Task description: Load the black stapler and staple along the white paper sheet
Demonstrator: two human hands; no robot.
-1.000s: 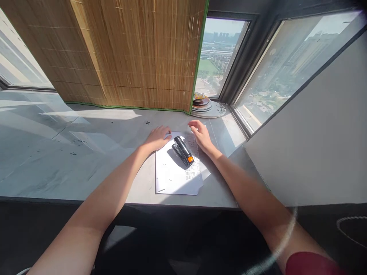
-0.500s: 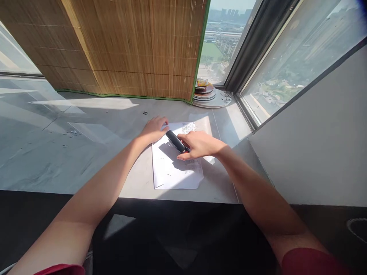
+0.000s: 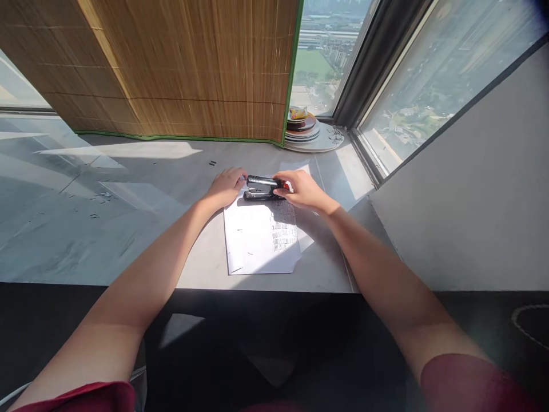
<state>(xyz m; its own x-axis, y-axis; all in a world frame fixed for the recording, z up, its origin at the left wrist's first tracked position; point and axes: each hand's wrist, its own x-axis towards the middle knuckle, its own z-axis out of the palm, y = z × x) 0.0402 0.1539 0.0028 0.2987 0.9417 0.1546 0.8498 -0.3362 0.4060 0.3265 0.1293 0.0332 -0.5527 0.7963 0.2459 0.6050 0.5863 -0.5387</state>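
Observation:
A small stack of white printed sheets (image 3: 259, 237) lies on a grey stone counter (image 3: 128, 217) by the window. A black stapler (image 3: 262, 187) with an orange end rests across the far edge of the sheets. My right hand (image 3: 302, 189) is closed around the stapler's right end. My left hand (image 3: 226, 186) lies flat with fingers spread on the top left corner of the sheets, touching the stapler's left end.
A bamboo blind (image 3: 193, 68) with green edging hangs at the back. Stacked plates (image 3: 306, 133) sit in the window corner. Loose staples (image 3: 212, 163) lie scattered on the counter. A grey wall panel (image 3: 463, 189) rises on the right. The counter's front edge drops to a dark floor.
My right hand took hold of the stapler, turned it sideways and moved it from the middle of the sheets to their far edge. My left hand stayed on the corner.

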